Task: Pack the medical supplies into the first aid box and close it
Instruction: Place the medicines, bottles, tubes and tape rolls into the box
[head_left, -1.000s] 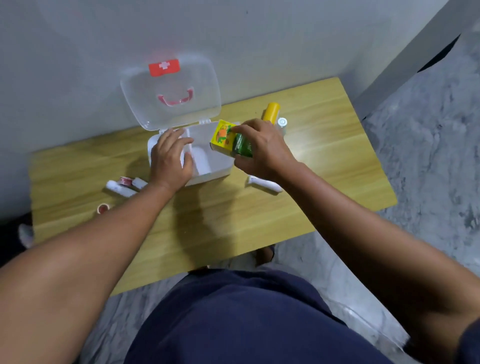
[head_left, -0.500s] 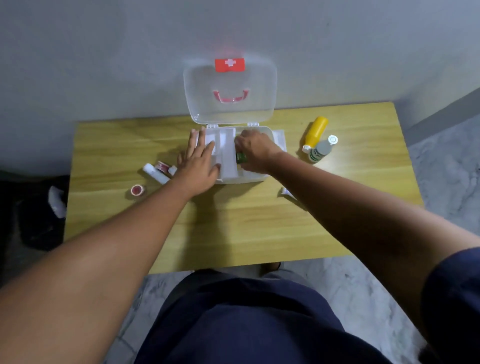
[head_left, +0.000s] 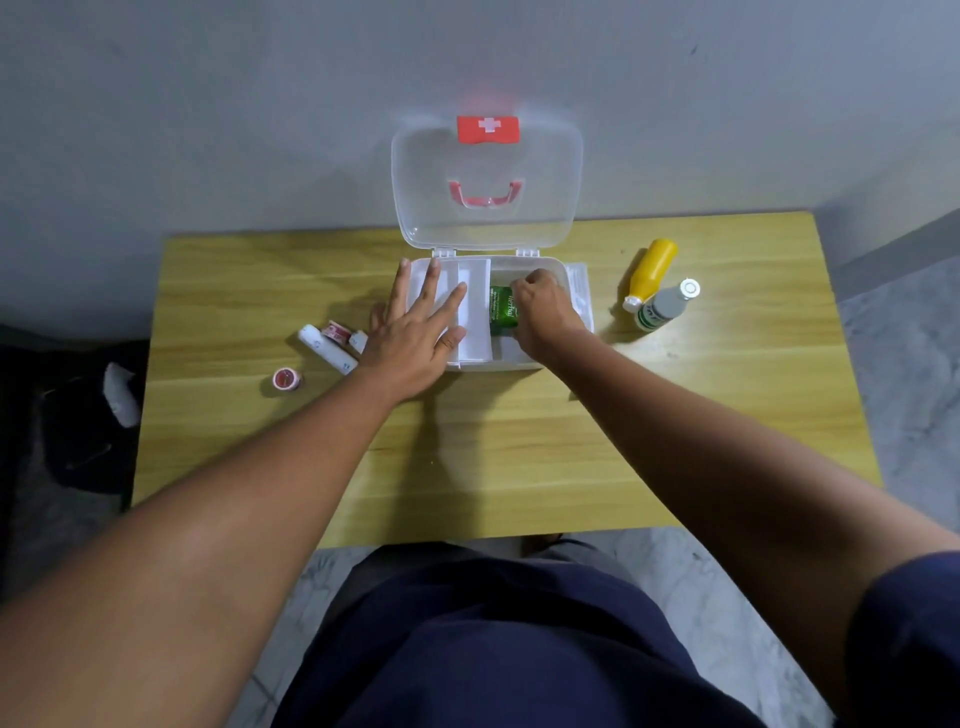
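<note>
A white first aid box stands at the back of the wooden table, its clear lid with a red cross tab propped upright against the wall. My left hand lies flat, fingers spread, on the box's left side and its white inner tray. My right hand is inside the right compartment, fingers closed on a green carton that sits low in the box. A yellow bottle and a grey-white bottle lie right of the box. A white tube and red-white tape rolls lie left.
A small red tape roll lies alone near the table's left side. A flat white packet pokes out behind the box's right end. The wall runs right behind the table. A dark bag sits on the floor to the left.
My right hand has carried the carton from above the box down into the right compartment. My left hand has spread flatter on the tray. The view has swung to centre the table.
</note>
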